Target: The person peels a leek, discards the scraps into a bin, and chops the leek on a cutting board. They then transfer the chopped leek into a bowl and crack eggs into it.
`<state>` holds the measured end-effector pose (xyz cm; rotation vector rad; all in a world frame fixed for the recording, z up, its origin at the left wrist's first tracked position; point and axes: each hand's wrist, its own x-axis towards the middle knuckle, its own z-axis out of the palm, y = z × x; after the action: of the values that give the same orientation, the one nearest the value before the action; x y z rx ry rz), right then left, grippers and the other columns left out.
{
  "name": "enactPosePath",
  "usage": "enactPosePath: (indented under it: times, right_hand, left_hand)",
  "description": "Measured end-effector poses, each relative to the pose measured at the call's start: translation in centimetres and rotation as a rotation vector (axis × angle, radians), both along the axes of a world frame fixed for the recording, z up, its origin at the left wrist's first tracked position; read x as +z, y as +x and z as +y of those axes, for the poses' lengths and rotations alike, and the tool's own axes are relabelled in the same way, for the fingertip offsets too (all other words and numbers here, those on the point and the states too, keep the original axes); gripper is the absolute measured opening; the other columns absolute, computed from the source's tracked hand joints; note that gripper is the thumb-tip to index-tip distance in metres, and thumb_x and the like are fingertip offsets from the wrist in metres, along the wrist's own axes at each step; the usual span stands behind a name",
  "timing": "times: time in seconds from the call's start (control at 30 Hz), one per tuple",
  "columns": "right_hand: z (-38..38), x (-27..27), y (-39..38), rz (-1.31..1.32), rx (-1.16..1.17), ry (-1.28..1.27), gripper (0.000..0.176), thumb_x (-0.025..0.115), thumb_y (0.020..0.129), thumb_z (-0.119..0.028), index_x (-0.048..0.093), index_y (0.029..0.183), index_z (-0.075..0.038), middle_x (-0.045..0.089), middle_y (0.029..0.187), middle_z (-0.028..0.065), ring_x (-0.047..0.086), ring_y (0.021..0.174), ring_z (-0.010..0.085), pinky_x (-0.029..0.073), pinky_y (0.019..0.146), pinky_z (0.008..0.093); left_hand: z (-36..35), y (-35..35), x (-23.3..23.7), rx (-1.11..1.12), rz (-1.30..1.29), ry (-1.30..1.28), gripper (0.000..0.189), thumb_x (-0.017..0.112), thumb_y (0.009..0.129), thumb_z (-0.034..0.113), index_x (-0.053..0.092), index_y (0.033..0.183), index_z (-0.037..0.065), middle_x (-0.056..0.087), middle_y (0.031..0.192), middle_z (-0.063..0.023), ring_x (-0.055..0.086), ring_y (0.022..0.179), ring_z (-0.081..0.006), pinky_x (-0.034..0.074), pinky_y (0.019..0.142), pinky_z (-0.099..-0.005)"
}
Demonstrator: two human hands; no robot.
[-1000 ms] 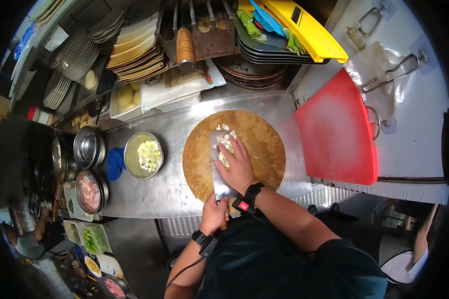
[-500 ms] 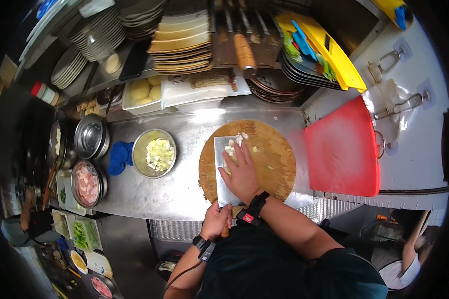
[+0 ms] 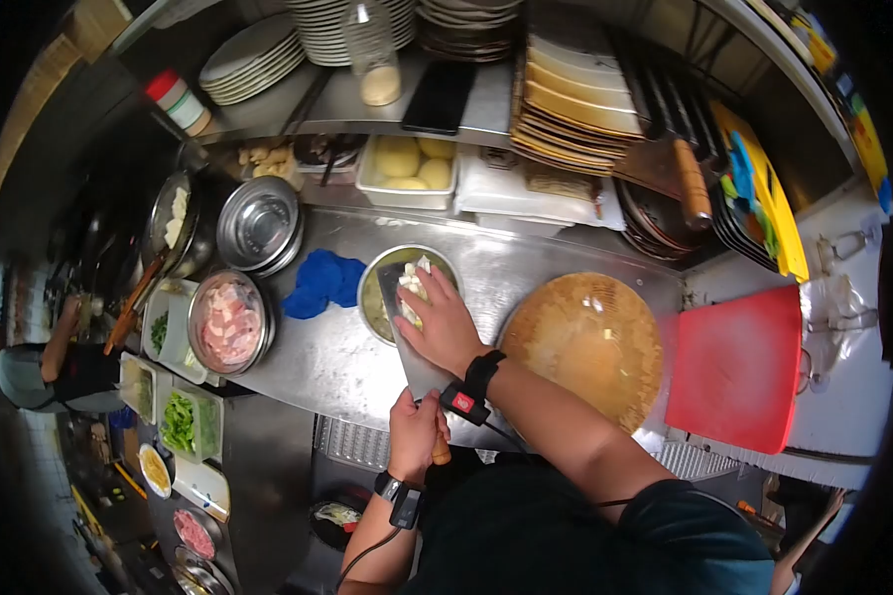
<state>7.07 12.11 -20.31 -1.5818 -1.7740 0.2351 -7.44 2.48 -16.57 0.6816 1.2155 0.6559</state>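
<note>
My left hand (image 3: 414,436) is wrapped round the wooden handle of a cleaver (image 3: 419,369). The wide blade reaches out over a steel bowl (image 3: 370,307). Chopped white pieces (image 3: 414,285) lie on the blade. Over them my right hand (image 3: 442,322) rests palm down, its fingers stretched out along the blade and pieces. My hand and the blade hide much of the bowl's inside. To the right, a round wooden chopping board (image 3: 585,347) has a few small scraps at its top.
Left of the bowl are a blue cloth (image 3: 319,283), a bowl of raw meat (image 3: 230,319) and stacked steel bowls (image 3: 258,223). A red board (image 3: 732,367) leans at the right. Shelves with plates (image 3: 253,59) run behind. Another person (image 3: 45,372) is at far left.
Both hands and the cleaver with the white pieces have moved left, from over the chopping board to over the steel bowl. The camera view has turned and shifted left.
</note>
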Motion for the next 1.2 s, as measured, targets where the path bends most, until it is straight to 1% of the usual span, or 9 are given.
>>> enactPosePath:
  times: [0.4, 0.57, 0.63, 0.67, 0.7, 0.77, 0.8, 1.07, 1.2]
  right_hand:
    - [6.1, -6.4, -2.3, 0.233, -0.077, -0.071, 0.038, 0.066, 0.097, -0.027, 0.067, 0.129, -0.007, 0.055, 0.143, 0.0253, 0.051, 0.134, 0.0443, 0.043, 0.113, 0.0472]
    - [6.8, -7.8, 0.2, 0.171, -0.106, -0.100, 0.029, 0.063, 0.097, -0.022, 0.070, 0.117, -0.002, 0.059, 0.136, 0.0254, 0.054, 0.129, 0.0420, 0.044, 0.110, 0.0465]
    - [6.5, -7.7, 1.6, -0.035, 0.022, -0.158, 0.029, 0.063, 0.097, -0.021, 0.069, 0.115, 0.001, 0.065, 0.128, 0.0227, 0.060, 0.121, 0.0400, 0.046, 0.108, 0.0451]
    - [6.2, -7.5, 2.1, -0.106, 0.046, -0.064, 0.018, 0.064, 0.091, -0.016, 0.071, 0.097, -0.001, 0.070, 0.109, 0.0193, 0.065, 0.107, 0.0370, 0.052, 0.098, 0.0433]
    - [5.8, -7.1, 2.6, -0.105, 0.040, -0.065, 0.018, 0.064, 0.091, -0.016, 0.071, 0.097, -0.001, 0.070, 0.109, 0.0193, 0.065, 0.107, 0.0370, 0.052, 0.098, 0.0433]
    - [5.0, -6.7, 4.0, -0.432, 0.303, -0.325, 0.009, 0.064, 0.083, -0.013, 0.069, 0.081, -0.006, 0.070, 0.090, 0.0151, 0.067, 0.091, 0.0335, 0.054, 0.086, 0.0422]
    - [4.2, -7.5, 4.3, -0.420, 0.288, -0.221, 0.006, 0.063, 0.077, -0.012, 0.066, 0.072, -0.009, 0.067, 0.079, 0.0116, 0.067, 0.079, 0.0312, 0.054, 0.077, 0.0431]
    - [-0.1, -6.3, 7.3, -0.356, 0.283, -0.304, 0.012, 0.058, 0.087, -0.010, 0.070, 0.085, -0.007, 0.068, 0.085, 0.0125, 0.069, 0.087, 0.0314, 0.055, 0.078, 0.0437]
    - [-3.8, -3.5, 9.3, -0.204, 0.179, -0.102, 0.009, 0.060, 0.088, -0.012, 0.066, 0.082, -0.009, 0.066, 0.082, 0.0099, 0.067, 0.083, 0.0305, 0.053, 0.078, 0.0438]
  left_hand:
    - [4.5, -1.4, 0.2, -0.044, 0.250, 0.081, 0.010, 0.058, 0.101, 0.008, 0.055, 0.099, -0.001, 0.057, 0.067, -0.0043, 0.058, 0.052, -0.0114, 0.050, 0.045, -0.0286]
    - [4.3, -2.4, -2.4, -0.078, 0.583, 0.398, 0.015, 0.065, 0.095, 0.010, 0.058, 0.092, -0.002, 0.064, 0.066, -0.0193, 0.067, 0.056, -0.0327, 0.051, 0.053, -0.0437]
    - [4.4, -2.6, -1.1, -0.086, 0.615, 0.360, 0.014, 0.066, 0.094, 0.010, 0.059, 0.091, -0.002, 0.065, 0.069, -0.0223, 0.067, 0.060, -0.0385, 0.051, 0.057, -0.0468]
    - [4.5, -2.6, -0.4, -0.092, 0.645, 0.324, 0.014, 0.066, 0.093, 0.010, 0.059, 0.091, -0.002, 0.066, 0.072, -0.0253, 0.066, 0.065, -0.0443, 0.051, 0.060, -0.0498]
    - [4.5, -2.8, -0.2, -0.098, 0.645, 0.325, 0.014, 0.066, 0.093, 0.010, 0.059, 0.091, -0.002, 0.066, 0.072, -0.0253, 0.066, 0.065, -0.0443, 0.051, 0.060, -0.0498]
    - [4.5, -3.2, 0.1, -0.189, 0.836, 0.625, 0.013, 0.066, 0.092, 0.009, 0.059, 0.090, -0.002, 0.065, 0.070, -0.0254, 0.066, 0.068, -0.0468, 0.052, 0.063, -0.0510]
    - [4.4, -3.4, 0.4, -0.235, 0.853, 0.611, 0.014, 0.065, 0.091, 0.008, 0.058, 0.087, -0.003, 0.065, 0.075, -0.0273, 0.065, 0.071, -0.0481, 0.052, 0.064, -0.0525]
    - [2.9, -3.4, 2.4, -0.562, 1.139, 0.913, 0.034, 0.069, 0.088, 0.006, 0.069, 0.122, 0.000, 0.067, 0.086, -0.0205, 0.067, 0.074, -0.0405, 0.055, 0.068, -0.0487]
    - [1.6, -3.2, 1.3, -0.608, 1.162, 1.067, 0.034, 0.069, 0.087, 0.007, 0.069, 0.120, -0.002, 0.067, 0.085, -0.0186, 0.067, 0.071, -0.0391, 0.055, 0.064, -0.0479]
